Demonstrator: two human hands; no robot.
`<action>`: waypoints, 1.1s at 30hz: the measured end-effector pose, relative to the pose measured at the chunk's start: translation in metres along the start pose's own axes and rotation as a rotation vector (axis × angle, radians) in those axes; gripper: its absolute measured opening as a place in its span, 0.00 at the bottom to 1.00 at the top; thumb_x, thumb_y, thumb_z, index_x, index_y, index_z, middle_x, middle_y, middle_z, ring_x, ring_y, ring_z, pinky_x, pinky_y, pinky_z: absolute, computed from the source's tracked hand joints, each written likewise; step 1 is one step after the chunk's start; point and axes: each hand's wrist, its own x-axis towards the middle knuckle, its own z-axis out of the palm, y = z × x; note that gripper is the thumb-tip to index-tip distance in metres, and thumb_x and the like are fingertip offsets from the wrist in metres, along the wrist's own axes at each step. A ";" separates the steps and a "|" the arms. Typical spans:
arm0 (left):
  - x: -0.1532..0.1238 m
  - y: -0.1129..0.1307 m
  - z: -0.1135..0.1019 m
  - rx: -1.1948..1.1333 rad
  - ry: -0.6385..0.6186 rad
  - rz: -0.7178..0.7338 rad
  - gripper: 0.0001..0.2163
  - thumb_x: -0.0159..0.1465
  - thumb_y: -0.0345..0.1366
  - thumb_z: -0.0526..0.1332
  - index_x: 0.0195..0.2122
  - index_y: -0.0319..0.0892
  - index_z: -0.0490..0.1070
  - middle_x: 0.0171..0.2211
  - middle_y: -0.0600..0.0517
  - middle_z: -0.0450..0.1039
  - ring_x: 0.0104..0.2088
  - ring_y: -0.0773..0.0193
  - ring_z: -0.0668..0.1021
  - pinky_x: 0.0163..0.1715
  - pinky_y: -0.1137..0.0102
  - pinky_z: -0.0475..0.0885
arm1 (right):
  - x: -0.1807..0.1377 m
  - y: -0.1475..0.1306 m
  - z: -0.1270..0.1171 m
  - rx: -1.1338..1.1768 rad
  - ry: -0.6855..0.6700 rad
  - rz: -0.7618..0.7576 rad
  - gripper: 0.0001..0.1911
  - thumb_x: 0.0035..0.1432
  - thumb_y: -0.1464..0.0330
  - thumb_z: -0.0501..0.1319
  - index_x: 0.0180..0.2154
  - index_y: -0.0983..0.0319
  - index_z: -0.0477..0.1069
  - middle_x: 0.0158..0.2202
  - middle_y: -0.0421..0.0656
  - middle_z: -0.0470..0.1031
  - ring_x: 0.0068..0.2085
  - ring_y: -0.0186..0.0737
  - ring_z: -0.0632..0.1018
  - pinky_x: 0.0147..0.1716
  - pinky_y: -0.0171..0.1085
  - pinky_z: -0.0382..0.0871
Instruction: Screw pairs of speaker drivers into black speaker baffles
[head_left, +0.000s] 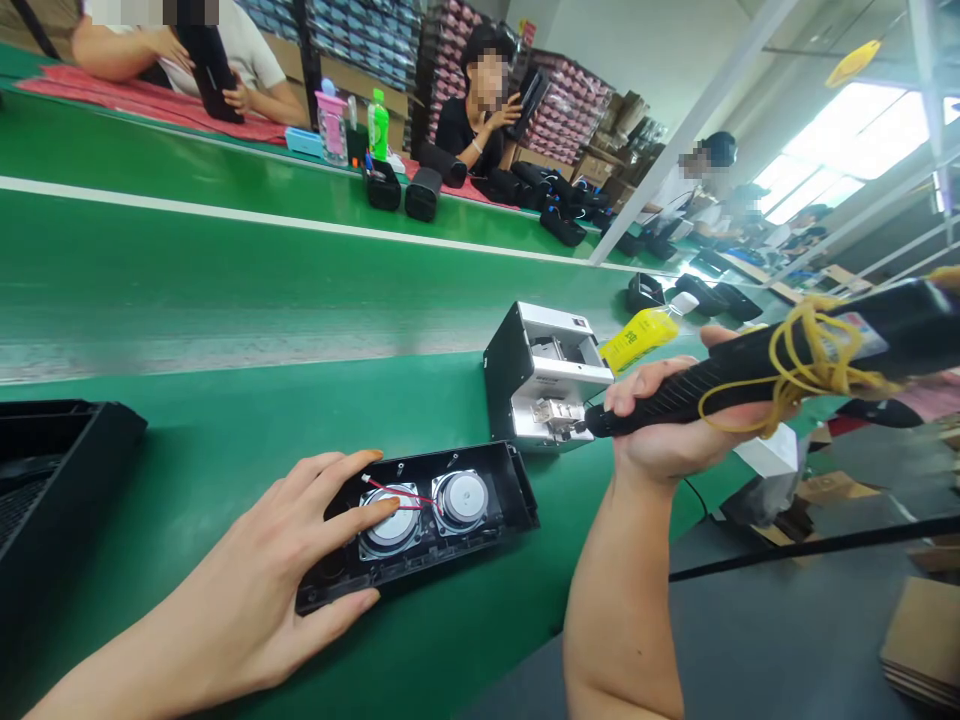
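My left hand (300, 560) grips a black speaker housing (345, 570) across its left end. The thumb is along the near side, one finger reaches over a speaker driver, and another lies at the far rim. Two round silver drivers (465, 497) sit inside, with thin red wires (405, 492) running over them. In my right hand (675, 440) is a black electric screwdriver (667, 395), wrapped in yellow cord (806, 350). Its nose points left at the front of a screw feeder (559, 375); whether they touch I cannot tell.
A yellow bottle (641, 335) lies tilted behind the feeder. Another black housing (67, 470) stands at the left. Across the green bench (225, 270), co-workers handle black speaker bodies (424, 193). A slanting white post (660, 190) rises beyond. Cardboard (926, 640) is stacked at lower right.
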 end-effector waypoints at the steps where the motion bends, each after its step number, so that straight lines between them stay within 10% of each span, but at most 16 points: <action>1: 0.000 -0.002 0.001 0.008 -0.002 0.024 0.25 0.71 0.46 0.64 0.69 0.58 0.71 0.77 0.49 0.59 0.69 0.40 0.70 0.59 0.43 0.80 | 0.000 -0.002 -0.002 0.013 -0.003 0.002 0.34 0.61 0.34 0.58 0.43 0.58 0.71 0.19 0.30 0.64 0.13 0.33 0.61 0.10 0.32 0.57; 33: -0.001 -0.011 0.001 0.076 -0.011 0.102 0.29 0.70 0.47 0.67 0.72 0.59 0.67 0.78 0.50 0.56 0.69 0.39 0.71 0.58 0.44 0.82 | -0.012 0.001 -0.004 0.023 -0.044 0.061 0.36 0.62 0.33 0.60 0.45 0.60 0.74 0.20 0.31 0.64 0.14 0.31 0.62 0.12 0.31 0.61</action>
